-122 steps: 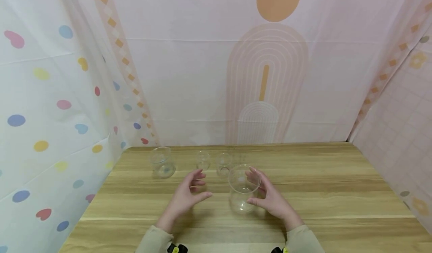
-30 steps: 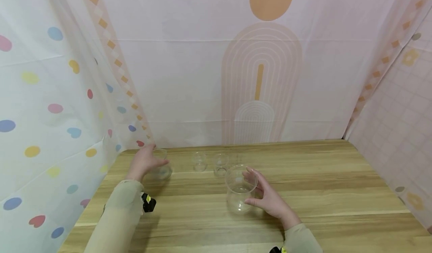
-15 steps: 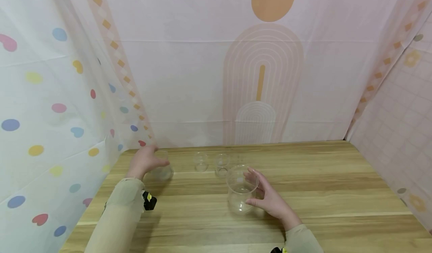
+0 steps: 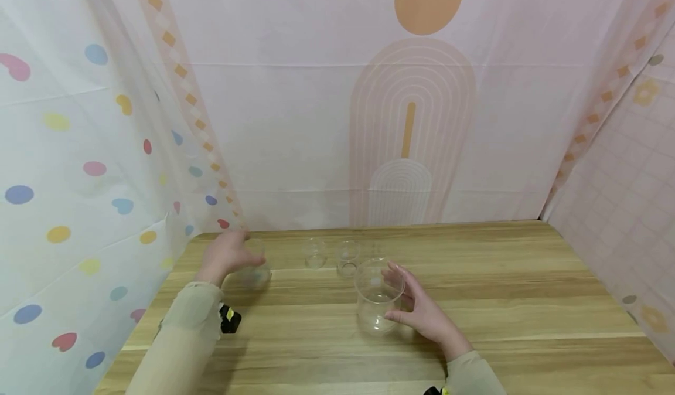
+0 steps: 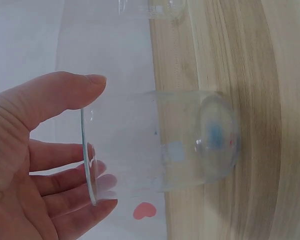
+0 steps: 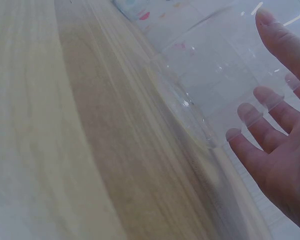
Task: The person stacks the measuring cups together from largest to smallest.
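Observation:
My left hand [image 4: 227, 256] grips a clear glass beaker [image 4: 257, 274] by its rim at the far left of the table. In the left wrist view, the thumb lies on one side of that beaker's [image 5: 190, 145] rim and the fingers on the other; a bluish patch shows through its base. My right hand [image 4: 422, 310] holds a larger clear beaker [image 4: 375, 310] from its right side, near the middle. That larger beaker stands upright, and the right wrist view shows fingertips [image 6: 250, 114] pressed against its glass.
Two smaller clear beakers, one to the left [image 4: 315, 259] and one to the right [image 4: 348, 261], stand between the held ones. A faint clear shape is behind the large beaker. Patterned cloth [image 4: 285, 137] hangs along the wooden table's [image 4: 501, 301] back and sides.
My left hand has gone from the middle to the far-left beaker and now grips it; that beaker has shifted slightly toward me. The right hand stays at the large beaker.

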`<state>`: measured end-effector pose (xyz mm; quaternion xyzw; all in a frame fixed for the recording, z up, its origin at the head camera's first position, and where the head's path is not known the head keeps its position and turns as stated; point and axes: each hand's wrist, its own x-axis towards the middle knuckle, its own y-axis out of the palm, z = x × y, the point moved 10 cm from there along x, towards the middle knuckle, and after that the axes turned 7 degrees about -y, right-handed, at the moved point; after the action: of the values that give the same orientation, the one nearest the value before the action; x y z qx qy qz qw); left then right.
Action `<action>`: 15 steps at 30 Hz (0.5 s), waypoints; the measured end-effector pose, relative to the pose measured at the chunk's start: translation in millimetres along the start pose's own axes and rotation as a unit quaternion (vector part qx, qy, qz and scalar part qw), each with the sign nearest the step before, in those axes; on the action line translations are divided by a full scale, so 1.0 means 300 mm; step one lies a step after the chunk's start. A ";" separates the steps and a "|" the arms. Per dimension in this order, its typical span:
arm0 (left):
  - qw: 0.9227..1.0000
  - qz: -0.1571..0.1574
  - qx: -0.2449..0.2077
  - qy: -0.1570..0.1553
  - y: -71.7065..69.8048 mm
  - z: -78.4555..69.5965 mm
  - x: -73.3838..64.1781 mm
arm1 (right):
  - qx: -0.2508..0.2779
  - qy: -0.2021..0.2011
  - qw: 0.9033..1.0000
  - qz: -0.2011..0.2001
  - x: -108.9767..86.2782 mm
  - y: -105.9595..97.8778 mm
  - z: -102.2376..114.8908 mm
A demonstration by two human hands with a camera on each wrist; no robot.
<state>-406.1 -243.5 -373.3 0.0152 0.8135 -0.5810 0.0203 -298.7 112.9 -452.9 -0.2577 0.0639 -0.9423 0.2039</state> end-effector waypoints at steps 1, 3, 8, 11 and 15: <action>1.000 -0.002 0.004 0.004 -0.001 -0.003 -0.005 | 0.000 0.000 1.000 0.000 0.000 0.000 0.000; 1.000 -0.003 0.012 0.009 -0.003 -0.008 -0.014 | 0.000 0.002 1.000 0.000 -0.001 0.001 0.001; 0.999 -0.005 0.028 0.020 -0.005 -0.020 -0.032 | 0.001 0.004 1.000 -0.002 -0.001 0.000 0.005; 0.999 -0.002 0.031 0.026 -0.011 -0.032 -0.041 | 0.004 0.002 1.000 -0.005 0.001 -0.003 0.007; 0.999 0.002 0.030 0.033 -0.016 -0.047 -0.053 | 0.005 0.004 1.000 -0.005 0.001 -0.004 0.005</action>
<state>-390.7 -231.6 -363.3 0.0367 0.7958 -0.6045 -0.0062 -298.6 114.0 -451.2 -0.2528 0.0585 -0.9448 0.2001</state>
